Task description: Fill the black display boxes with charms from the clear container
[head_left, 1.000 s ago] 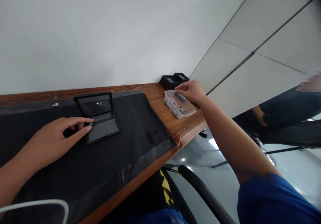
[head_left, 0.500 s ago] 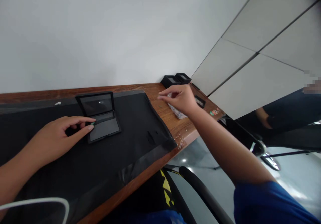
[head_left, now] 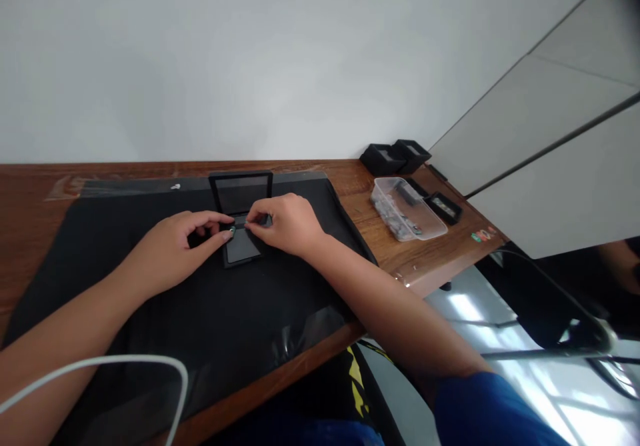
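We see the left hand (head_left: 173, 256) lying low on a black mat (head_left: 150, 313), with its thumb and forefinger bent toward each other. They pinch a tiny greenish piece (head_left: 233, 231) at their tips. This piece is just at the left edge of a small black case (head_left: 239, 251), so the fingertip touches the case or is almost on it.

The case lies open between the two hands. Its lid stands upright beyond the fingertips, and its flat base lies under and between them.

The right hand (head_left: 285, 223) comes from the other side. Its fingers are pressed together and the tips meet over the far part of the base, near the hinge. If something is between these tips, it is too small for us to tell.

To the right of the right hand, well apart from it and on the bare wooden tabletop (head_left: 370, 246), stands a clear tub (head_left: 407, 209) with small parts. Beyond the tub are two black boxes (head_left: 395, 156). A white cable (head_left: 100, 365) curves across the left forearm, near us.
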Tool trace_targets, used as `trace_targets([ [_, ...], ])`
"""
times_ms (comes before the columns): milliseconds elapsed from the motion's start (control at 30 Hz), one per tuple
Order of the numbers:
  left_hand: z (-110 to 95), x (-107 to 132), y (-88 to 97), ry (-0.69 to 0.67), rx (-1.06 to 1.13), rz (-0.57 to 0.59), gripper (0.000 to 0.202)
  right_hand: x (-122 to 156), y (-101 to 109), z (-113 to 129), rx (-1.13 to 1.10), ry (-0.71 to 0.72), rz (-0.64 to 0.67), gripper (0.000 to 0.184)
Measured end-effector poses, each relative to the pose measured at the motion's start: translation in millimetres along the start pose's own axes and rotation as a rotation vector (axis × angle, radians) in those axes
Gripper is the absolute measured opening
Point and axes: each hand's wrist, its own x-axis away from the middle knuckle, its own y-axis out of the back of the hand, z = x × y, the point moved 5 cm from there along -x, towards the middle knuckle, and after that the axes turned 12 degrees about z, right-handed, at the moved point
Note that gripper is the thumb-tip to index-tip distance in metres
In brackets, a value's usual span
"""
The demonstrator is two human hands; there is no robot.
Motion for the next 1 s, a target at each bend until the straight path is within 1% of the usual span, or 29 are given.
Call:
trace_targets([
  [133, -1.6, 0.6, -0.4, 0.006, 0.002, -0.01, 0.06, 4.4, -0.6, -2.7, 0.055, -0.061, 0.0, 0.023],
  [267, -3.1, 2.1, -0.7, 0.017, -0.012, -0.002, 0.06, 6.3, -2.7, 0.3, 0.103, -0.086, 0.062, 0.024],
  [367, -3.2, 3.3, -1.0, 0.015, -0.007, -0.006, 0.06, 5.4, -1.0, 5.1, 0.139, -0.088, 0.077, 0.025],
  [500, -2.2, 3.9, -2.6, 0.017, 0.024, -0.003, 0.061, 4.7, 1.9, 7.5, 0.196, -0.16, 0.102, 0.029],
  [600, -3.3, 4.1, -2.5, 0.013, 0.031, -0.007, 0.06, 6.9, 0.8, 10.7, 0.212, -0.156, 0.165, 0.029],
  [700, -4.4, 5.0, -1.4, 0.025, 0.027, -0.011, 0.06, 12.6, 1.2, 12.0, 0.22, -0.12, 0.229, 0.03],
  [800, -4.1, 6.6, -1.3, 0.041, 0.022, -0.002, 0.061, 20.4, 6.0, 6.8, 0.141, -0.06, 0.258, 0.034],
  [933, -2.5, 8.0, -1.8, 0.051, 0.014, 0.002, 0.062, 28.5, 14.7, -12.1, -0.112, -0.005, 0.227, 0.053],
  [1000, -3.0, 7.7, -1.3, 0.05, 0.015, -0.003, 0.061, 29.6, 17.0, -22.4, -0.203, -0.008, 0.206, 0.051],
])
